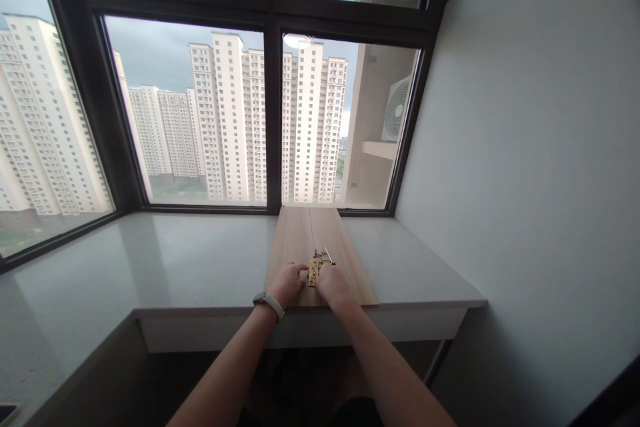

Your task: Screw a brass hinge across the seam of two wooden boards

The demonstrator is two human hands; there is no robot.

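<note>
A small brass-coloured mechanism [313, 272] with open metalwork stands on a wooden board [295, 230], between my two hands. At its left edge, my left hand [289, 283] has its fingers curled in, thumb and fingertip against the metal. My right hand [331, 282] is closed at the right side of the mechanism, and its fingertips are mostly hidden. A thin pale rod [328, 254] sticks up at a slant just beyond the right hand. Small dark metal parts [318, 253] show at the far end of the mechanism.
The board lies across a pale countertop [210, 260] and reaches from its front edge to the window. Dark window frames [273, 113] rise behind. A white wall [525, 147] closes off the right side. A watch [269, 303] is on my left wrist.
</note>
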